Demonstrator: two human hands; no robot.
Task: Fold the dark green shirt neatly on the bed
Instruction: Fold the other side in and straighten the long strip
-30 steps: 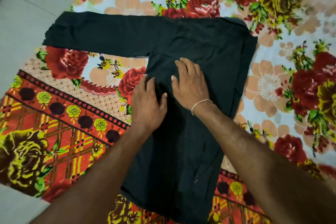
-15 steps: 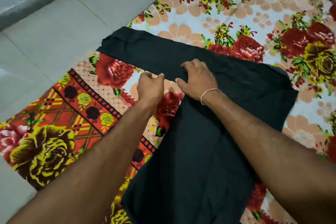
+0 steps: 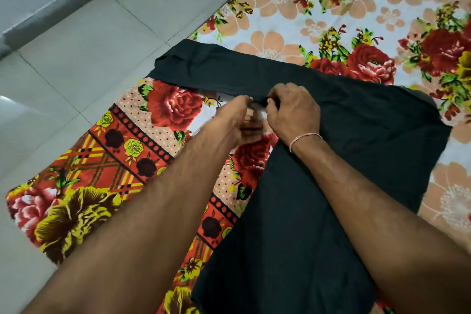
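Both hands at the sleeve seam of the dark green cotton shirt

The shirt lies flat on the floral bedsheet; the right hand pinches its underarm edge, while the blurred left hand's grip cannot be told.

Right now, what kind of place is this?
Most likely a bedroom at home. A floral bedsheet covers a low bed, pale floor tiles run beside it, and a dark green shirt lies spread out, with the right hand pinching it at the sleeve.
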